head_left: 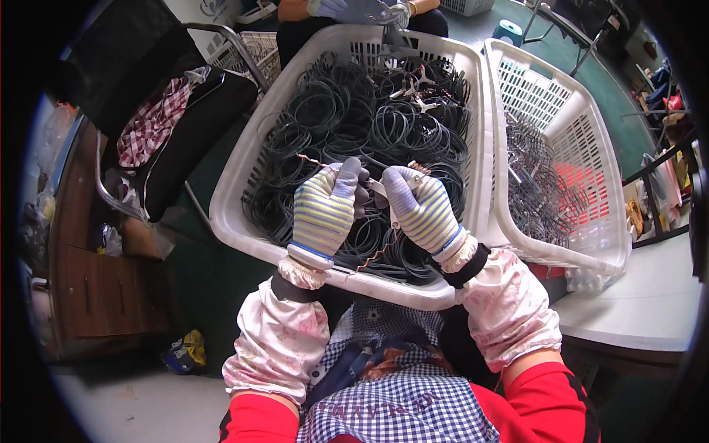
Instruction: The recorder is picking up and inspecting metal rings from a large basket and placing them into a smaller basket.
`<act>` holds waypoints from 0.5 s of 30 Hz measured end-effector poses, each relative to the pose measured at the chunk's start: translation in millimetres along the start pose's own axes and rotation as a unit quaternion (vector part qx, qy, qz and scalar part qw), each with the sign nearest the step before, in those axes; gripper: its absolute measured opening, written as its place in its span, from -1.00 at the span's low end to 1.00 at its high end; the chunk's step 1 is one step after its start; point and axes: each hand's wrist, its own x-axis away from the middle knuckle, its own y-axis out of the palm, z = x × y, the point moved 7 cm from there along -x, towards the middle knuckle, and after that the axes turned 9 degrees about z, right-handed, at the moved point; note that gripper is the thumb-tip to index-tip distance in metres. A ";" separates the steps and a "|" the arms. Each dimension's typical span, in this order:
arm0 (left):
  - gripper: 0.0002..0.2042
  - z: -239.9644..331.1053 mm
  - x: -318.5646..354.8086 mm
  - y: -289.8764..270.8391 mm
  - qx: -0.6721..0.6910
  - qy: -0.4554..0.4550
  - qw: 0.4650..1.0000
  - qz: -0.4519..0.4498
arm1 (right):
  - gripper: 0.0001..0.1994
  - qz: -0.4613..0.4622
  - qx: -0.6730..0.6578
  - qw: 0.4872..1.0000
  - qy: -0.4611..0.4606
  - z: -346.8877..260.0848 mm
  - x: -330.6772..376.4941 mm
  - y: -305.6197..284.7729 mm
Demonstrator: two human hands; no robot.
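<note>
My left hand (325, 212), in a striped glove with grey fingertips, is closed in a pinch above a white basket (399, 294). Close beside it, my right hand (425, 213) pinches the same small white plastic piece (377, 187) from the other side. Part of that piece hangs below my right fingers, and its full shape is hidden. One crinkled copper wire (313, 160) sticks out by my left thumb. Another copper wire (374, 255) dangles below the hands. Underneath, many black cable coils (317, 107) fill the basket, with a few white three-armed pieces (424, 105) on top.
A second white basket (600, 148) with tangled metal wire pieces (535, 173) stands at the right. Across from me, a person's gloved hands (399, 13) are at the far rim. On the left are a black chair (125, 77) with a checked cloth (153, 122) and a wooden cabinet (88, 288).
</note>
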 end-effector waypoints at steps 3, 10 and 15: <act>-0.64 3.6 3.0 1.3 0.092 -0.019 0.995 -0.015 | -0.63 0.028 -0.020 0.999 0.023 -0.2 3.8 2.7; -0.64 -0.8 0.8 4.1 0.270 -0.053 0.958 -0.077 | -0.62 0.047 -0.134 0.987 0.068 5.6 6.3 5.6; -0.65 -4.8 0.1 6.4 0.312 -0.083 0.941 -0.098 | -0.61 0.043 -0.119 0.988 0.090 2.1 11.5 5.3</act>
